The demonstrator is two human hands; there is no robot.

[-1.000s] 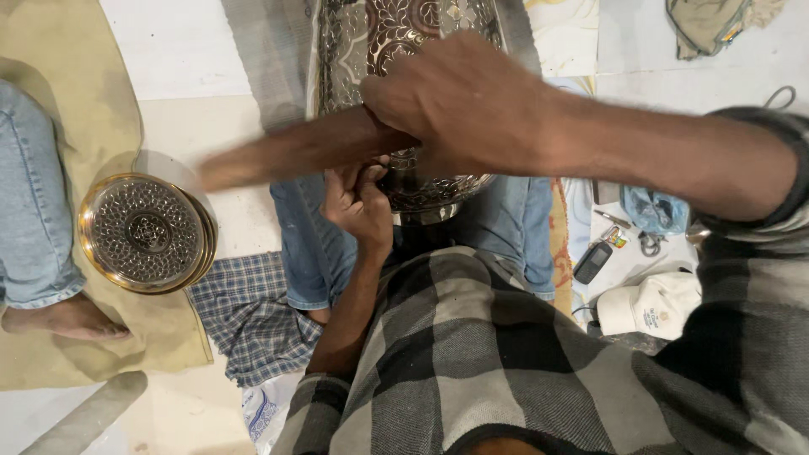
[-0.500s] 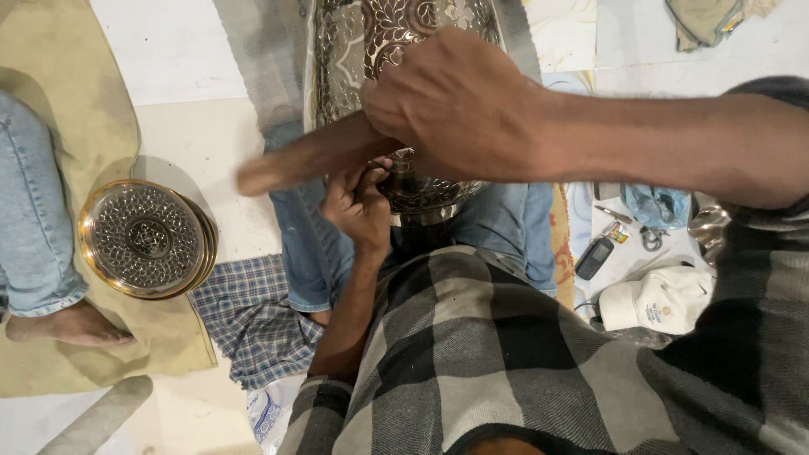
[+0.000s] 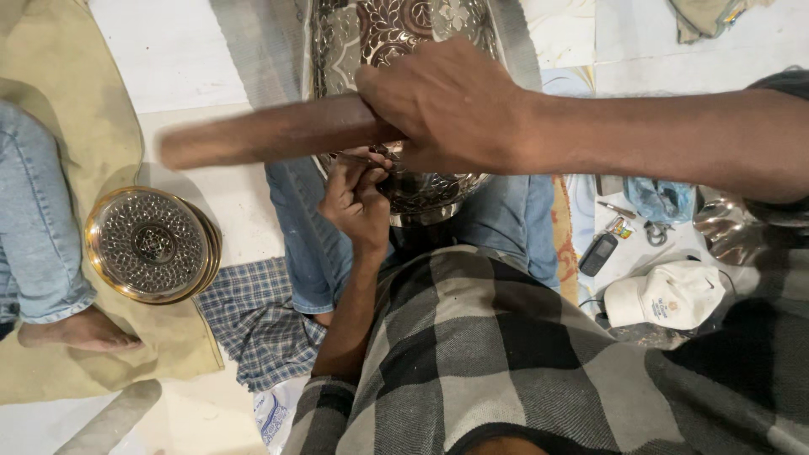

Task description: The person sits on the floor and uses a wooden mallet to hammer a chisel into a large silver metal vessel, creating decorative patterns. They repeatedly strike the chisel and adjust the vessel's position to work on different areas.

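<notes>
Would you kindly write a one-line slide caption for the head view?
Right hand grips a wooden stick above an engraved metal vessel; left hand holds a thin tool against it.

- shirt: wide check, grey, black and off-white, soft woven cloth
- jeans: faded blue denim, hems at the ankle
- both forearms bare, no watch or rings visible
- right hand, left hand: no gloves
</notes>
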